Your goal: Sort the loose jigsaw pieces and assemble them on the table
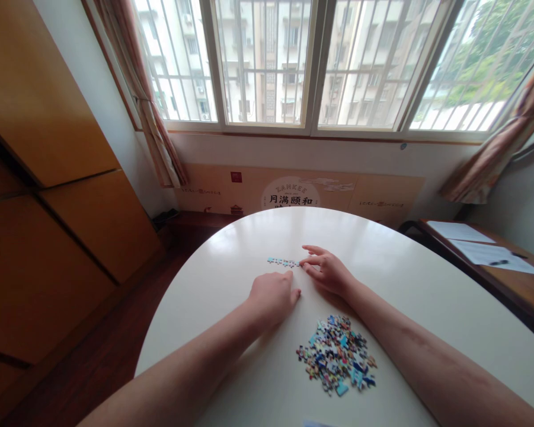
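Note:
A short strip of joined jigsaw puzzle pieces [279, 261], light blue and multicoloured, lies toward the far part of the white table. My left hand [272, 293] rests just in front of it, index fingertip at the strip's near edge and thumb spread apart; its other fingers are mostly hidden. From the right, my right hand [329, 271] reaches the strip's end, thumb and index finger together at a small puzzle piece [298, 264] there, another finger stretched out beyond. Nearer to me, a loose heap of puzzle pieces [335, 354] lies between my forearms.
The round white table [182, 332] has a curved far edge. A side table [527, 254] at right holds papers [489, 252] and a dark pen-like object. Wooden cabinets [62, 237] stand at left. A printed cardboard panel [231, 193] leans below the barred windows. A bluish item [316, 423] shows at the bottom edge.

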Demonstrator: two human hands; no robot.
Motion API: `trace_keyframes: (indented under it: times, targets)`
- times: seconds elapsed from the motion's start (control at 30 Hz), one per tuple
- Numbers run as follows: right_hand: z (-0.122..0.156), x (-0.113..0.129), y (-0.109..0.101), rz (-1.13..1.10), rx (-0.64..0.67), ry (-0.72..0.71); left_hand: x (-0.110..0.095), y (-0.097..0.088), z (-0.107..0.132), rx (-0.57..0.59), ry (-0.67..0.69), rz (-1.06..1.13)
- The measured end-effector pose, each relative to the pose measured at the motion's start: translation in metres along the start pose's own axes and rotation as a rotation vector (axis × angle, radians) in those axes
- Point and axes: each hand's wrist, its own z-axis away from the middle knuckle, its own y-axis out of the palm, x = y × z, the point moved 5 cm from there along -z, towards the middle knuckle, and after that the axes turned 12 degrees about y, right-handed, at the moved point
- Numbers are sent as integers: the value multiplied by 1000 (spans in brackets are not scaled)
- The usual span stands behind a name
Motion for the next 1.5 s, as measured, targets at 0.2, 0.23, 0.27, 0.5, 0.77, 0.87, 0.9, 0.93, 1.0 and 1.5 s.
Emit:
trace_keyframes:
  times: [0.2, 0.23, 0.27, 0.5, 0.77, 0.87, 0.9, 0.93, 1.0, 1.5]
  targets:
    - [0, 0, 1, 13, -1, 2, 0, 1, -1, -12, -1, -2]
    - [0, -1, 1, 14, -1, 1, 0, 1, -1, -13, -2, -2]
    - [0, -1, 1, 14, -1, -1, 0, 1, -1, -13, -2, -2]
    - [0, 0, 1, 7, 5, -7, 1, 2, -1, -24, 1, -5]
    - [1, 1, 0, -1, -19, -10, 0, 0, -1, 2, -9, 2]
    - [1, -1, -1, -1, -30, 5, 0, 0, -1, 2, -5, 5]
    - [1, -1, -1, 3, -28, 5, 0, 1, -1, 2, -4, 8]
    - [1, -2, -1, 8, -24, 3, 0, 1, -1, 0, -4, 12]
    - [1, -3, 0, 19, -12, -1, 0, 1, -1, 3, -3, 15]
    - [-1, -3, -16, -55, -222, 24, 0, 2, -2, 6, -9, 17]
